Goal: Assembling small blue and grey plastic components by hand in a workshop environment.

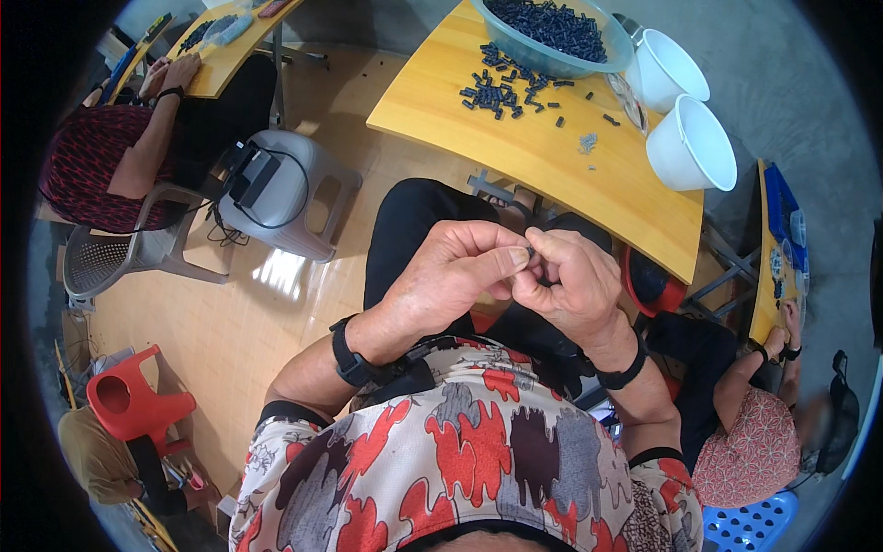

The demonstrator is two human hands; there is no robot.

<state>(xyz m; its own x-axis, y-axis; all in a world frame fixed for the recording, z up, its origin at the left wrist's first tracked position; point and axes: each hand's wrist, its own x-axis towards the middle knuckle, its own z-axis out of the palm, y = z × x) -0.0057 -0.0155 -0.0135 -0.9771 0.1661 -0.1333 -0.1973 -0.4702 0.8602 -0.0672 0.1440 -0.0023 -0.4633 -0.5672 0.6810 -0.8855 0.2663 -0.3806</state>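
Note:
In front of my lap both hands meet, fingertips pressed together. My left hand (452,274) is closed in a pinch between thumb and forefinger. My right hand (576,281) is curled against it, its thumb and fingers also pinched. Something small and dark shows between the fingertips, mostly covered, so its kind cannot be made out. Beyond my hands, on the yellow table (423,101), lies a loose spread of small black cylindrical pieces (497,97). A translucent basin (552,63) heaped with the same black pieces (547,26) stands behind them. Tiny silvery pieces (588,143) lie nearer the table's right side.
Two white buckets (692,143) stand along the table's right end. A red container (651,281) sits under that edge. To the left is a grey stool (276,189) bearing a black device. Co-workers sit at other tables left and right; a red stool (138,400) stands lower left.

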